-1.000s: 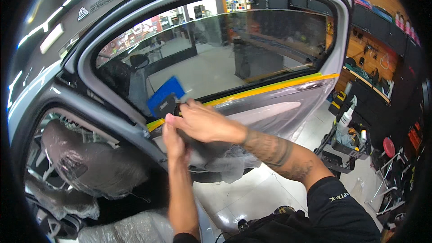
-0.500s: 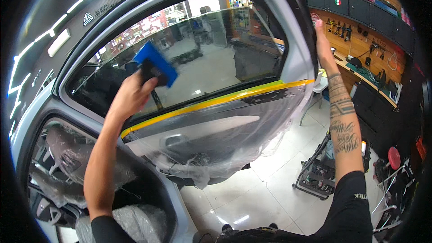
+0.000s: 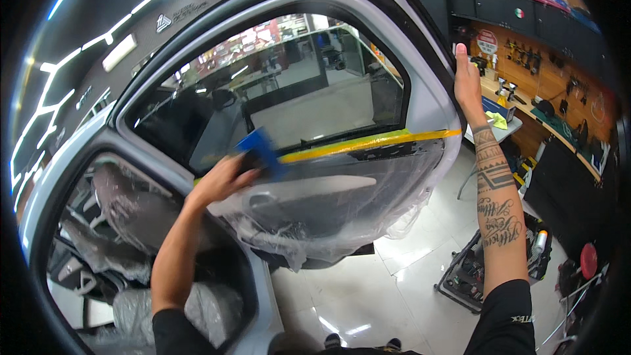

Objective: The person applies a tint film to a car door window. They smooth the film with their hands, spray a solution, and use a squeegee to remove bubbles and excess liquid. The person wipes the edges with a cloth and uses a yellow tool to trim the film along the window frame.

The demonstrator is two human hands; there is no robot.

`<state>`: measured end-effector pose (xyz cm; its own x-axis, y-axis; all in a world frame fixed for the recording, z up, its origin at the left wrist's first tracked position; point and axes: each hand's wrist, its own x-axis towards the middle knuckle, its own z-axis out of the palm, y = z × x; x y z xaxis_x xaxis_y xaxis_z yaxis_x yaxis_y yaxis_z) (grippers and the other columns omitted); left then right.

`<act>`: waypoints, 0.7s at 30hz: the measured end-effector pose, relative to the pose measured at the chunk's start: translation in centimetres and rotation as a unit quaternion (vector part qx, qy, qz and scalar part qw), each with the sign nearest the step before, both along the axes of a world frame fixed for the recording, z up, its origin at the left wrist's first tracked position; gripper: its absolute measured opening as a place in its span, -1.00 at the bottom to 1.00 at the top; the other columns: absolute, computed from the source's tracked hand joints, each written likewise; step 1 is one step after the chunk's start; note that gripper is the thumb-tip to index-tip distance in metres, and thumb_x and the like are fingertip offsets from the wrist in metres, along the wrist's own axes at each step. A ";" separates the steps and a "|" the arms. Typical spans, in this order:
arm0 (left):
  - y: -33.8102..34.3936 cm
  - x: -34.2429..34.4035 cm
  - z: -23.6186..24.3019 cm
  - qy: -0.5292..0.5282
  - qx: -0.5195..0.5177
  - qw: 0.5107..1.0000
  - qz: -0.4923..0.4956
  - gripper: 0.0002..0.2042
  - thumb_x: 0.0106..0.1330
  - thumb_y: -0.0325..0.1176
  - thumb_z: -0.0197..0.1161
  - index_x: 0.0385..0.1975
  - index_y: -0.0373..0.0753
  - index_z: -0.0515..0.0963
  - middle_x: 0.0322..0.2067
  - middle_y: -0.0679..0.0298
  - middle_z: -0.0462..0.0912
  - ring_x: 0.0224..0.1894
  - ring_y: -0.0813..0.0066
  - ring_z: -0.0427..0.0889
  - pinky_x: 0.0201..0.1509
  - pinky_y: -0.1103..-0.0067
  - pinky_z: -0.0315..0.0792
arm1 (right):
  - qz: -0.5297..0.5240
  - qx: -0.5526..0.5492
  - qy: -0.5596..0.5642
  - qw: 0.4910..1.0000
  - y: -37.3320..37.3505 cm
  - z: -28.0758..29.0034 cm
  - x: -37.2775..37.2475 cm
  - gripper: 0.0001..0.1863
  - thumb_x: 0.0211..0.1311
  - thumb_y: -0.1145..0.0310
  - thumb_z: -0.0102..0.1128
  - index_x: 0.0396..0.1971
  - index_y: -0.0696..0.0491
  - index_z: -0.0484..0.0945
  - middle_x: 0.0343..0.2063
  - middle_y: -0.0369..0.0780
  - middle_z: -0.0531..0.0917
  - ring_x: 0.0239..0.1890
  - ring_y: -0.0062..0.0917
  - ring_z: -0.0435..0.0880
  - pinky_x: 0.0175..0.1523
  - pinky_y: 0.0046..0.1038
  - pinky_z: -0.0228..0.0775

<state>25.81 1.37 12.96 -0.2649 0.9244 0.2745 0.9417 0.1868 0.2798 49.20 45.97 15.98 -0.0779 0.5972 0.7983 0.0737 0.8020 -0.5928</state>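
My left hand (image 3: 222, 181) is closed round the black handle of a blue-bladed squeegee (image 3: 268, 153), slightly blurred. The blade is at the lower edge of the car door's window (image 3: 309, 85), over the line of yellow masking tape (image 3: 355, 145); whether it touches is unclear. Below the tape, clear plastic sheeting (image 3: 328, 227) covers the inner panel of the open car door (image 3: 430, 102). My right hand (image 3: 467, 89) grips the door's outer edge, its thumb or a finger pointing up and the other fingers mostly hidden.
Plastic-wrapped seats (image 3: 125, 207) show through the door opening at left. A black tool cart (image 3: 463, 276) stands on the tiled floor at right. Behind it are a white table (image 3: 503, 125) with a yellow-green cloth and a wooden workbench (image 3: 559, 135) below dark cabinets.
My left hand has brought the squeegee down and to the right, from the middle of the glass to the tape line. My right hand stays on the door edge. The view and reflections have shifted.
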 end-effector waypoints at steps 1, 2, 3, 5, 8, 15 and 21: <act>-3.7 -2.4 -0.4 -0.016 -0.007 0.996 0.092 -0.77 0.31 -0.30 0.09 -0.20 -0.34 0.47 -0.61 0.19 0.52 -0.62 0.47 0.48 -0.51 0.54 0.40 | -0.015 -0.003 0.007 1.000 -0.1 -0.1 0.0 -0.03 0.24 -0.38 -0.53 -0.67 0.36 0.43 -0.62 0.14 0.48 -0.46 0.00 0.47 -0.26 -0.14 0.24; -8.0 -6.7 -1.4 -0.081 0.011 0.978 0.193 -0.78 0.29 -0.36 0.07 -0.17 -0.35 0.46 -0.60 0.26 0.52 -0.61 0.54 0.46 -0.53 0.55 0.39 | -0.022 -0.008 0.010 1.000 -0.5 -0.4 -0.6 -0.03 0.25 -0.37 -0.53 -0.65 0.36 0.45 -0.60 0.17 0.50 -0.43 0.03 0.49 -0.24 -0.13 0.24; -10.9 -9.1 -0.9 -0.061 0.031 0.961 0.269 -0.80 0.29 -0.39 0.06 -0.19 -0.36 0.46 -0.61 0.33 0.49 -0.60 0.59 0.45 -0.55 0.57 0.38 | -0.026 -0.004 0.027 0.999 -0.9 -0.5 -1.1 -0.03 0.25 -0.36 -0.52 -0.63 0.36 0.47 -0.57 0.19 0.51 -0.39 0.05 0.50 -0.22 -0.11 0.25; -13.6 -12.7 0.2 -0.089 0.102 0.928 0.347 -0.81 0.27 -0.40 0.06 -0.20 -0.36 0.44 -0.51 0.21 0.58 -0.56 0.45 0.52 -0.48 0.51 0.42 | -0.035 0.004 0.055 0.998 -1.3 -0.7 -2.2 -0.03 0.26 -0.35 -0.52 -0.58 0.37 0.51 -0.50 0.23 0.53 -0.30 0.09 0.53 -0.16 -0.09 0.26; -3.4 -7.2 0.6 0.055 0.126 0.974 0.180 -0.78 0.27 -0.36 0.07 -0.18 -0.36 0.42 -0.36 -0.01 0.62 -0.31 0.06 0.60 -0.23 0.33 0.43 | -0.039 -0.012 0.034 0.999 -0.7 -0.5 -1.4 -0.04 0.27 -0.32 -0.53 -0.52 0.37 0.54 -0.45 0.24 0.54 -0.20 0.12 0.51 -0.07 -0.09 0.26; 18.1 7.8 3.9 0.127 0.150 0.980 -0.005 -0.60 0.32 -0.15 0.03 -0.36 -0.50 0.47 -0.46 -0.17 0.57 -0.32 -0.11 0.58 -0.18 0.21 0.44 | 0.020 -0.004 -0.043 0.999 -1.4 -0.2 -1.2 -0.05 0.27 -0.32 -0.52 -0.54 0.36 0.53 -0.45 0.23 0.55 -0.22 0.13 0.51 -0.06 -0.11 0.27; 10.2 4.7 5.0 0.066 0.060 0.995 -0.054 -0.63 0.34 -0.07 0.07 -0.40 -0.35 0.43 -0.67 0.15 0.53 -0.62 0.33 0.52 -0.47 0.44 0.36 | -0.022 -0.012 -0.020 0.999 -0.9 -0.1 0.0 -0.10 0.26 -0.33 -0.53 -0.49 0.21 0.62 -0.42 0.17 0.58 -0.21 0.09 0.54 -0.08 -0.08 0.32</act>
